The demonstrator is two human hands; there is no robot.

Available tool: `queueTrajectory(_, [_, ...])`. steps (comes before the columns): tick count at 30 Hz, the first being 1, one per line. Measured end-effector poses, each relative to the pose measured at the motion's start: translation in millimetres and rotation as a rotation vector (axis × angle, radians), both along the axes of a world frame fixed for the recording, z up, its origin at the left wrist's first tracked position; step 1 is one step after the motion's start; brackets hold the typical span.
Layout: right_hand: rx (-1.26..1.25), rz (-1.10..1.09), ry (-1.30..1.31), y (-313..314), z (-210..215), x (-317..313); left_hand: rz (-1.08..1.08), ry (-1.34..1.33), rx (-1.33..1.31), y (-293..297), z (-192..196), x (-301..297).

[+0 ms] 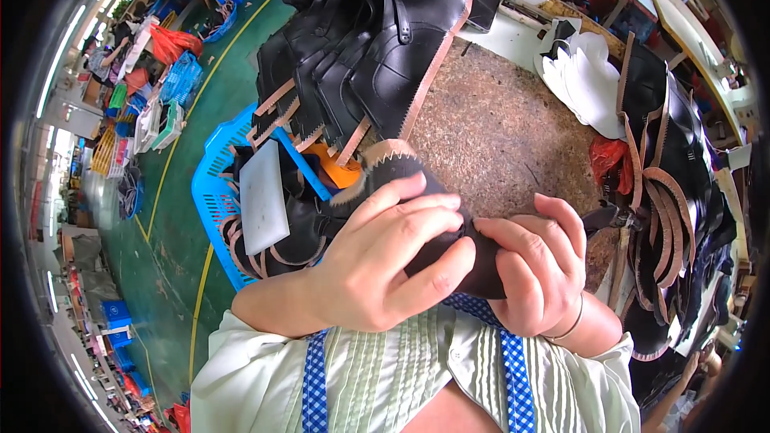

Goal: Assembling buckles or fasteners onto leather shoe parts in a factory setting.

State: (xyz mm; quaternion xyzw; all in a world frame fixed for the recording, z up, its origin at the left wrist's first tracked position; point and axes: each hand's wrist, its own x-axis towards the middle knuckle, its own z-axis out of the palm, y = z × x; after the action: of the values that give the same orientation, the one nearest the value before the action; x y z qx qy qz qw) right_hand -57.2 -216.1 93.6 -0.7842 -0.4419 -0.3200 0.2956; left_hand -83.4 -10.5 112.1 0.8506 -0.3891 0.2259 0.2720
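Note:
My left hand (385,261) and my right hand (533,269) both grip one black leather shoe upper (473,269) with a tan zigzag-cut edge, held close to my chest above the front of the round worn worktable (497,128). My left fingers wrap over its top, and my right fingers close around its right end. Most of the piece is hidden under my hands. A stack of similar black uppers (377,40) with tan serrated trim lies on the far left of the table.
A blue plastic crate (210,192) at my left holds more black pieces and a white board (263,196). White cut pieces (581,80) lie at the table's right. More black uppers (674,192) hang at the right. The green floor (172,232) beyond has baskets and bins.

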Motion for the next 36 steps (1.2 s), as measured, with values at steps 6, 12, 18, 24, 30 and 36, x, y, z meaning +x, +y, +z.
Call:
queueTrajectory(6, [0.049, 0.037, -0.031, -5, 7, -4, 0.024, -0.192, -0.079, -3, -2, -9])
queueTrajectory(12, [-0.006, 0.125, -0.099, -11, 7, -5, 0.006, -0.205, -0.019, -3, 3, -10])
queueTrajectory(18, [-0.065, 0.135, -0.219, -7, 3, -1, -0.062, -0.097, 0.008, -2, 1, -8])
queueTrajectory(24, [-0.098, 0.097, -0.160, -2, 1, -3, -0.043, -0.021, 0.032, -1, 3, -10])
queueTrajectory(30, [-0.111, 0.055, 0.077, 1, 6, -11, -0.060, 0.098, 0.060, -1, 14, -4])
queueTrajectory(36, [0.136, 0.145, 0.373, -3, 0, -11, -0.007, -0.111, 0.078, -7, 14, -11])
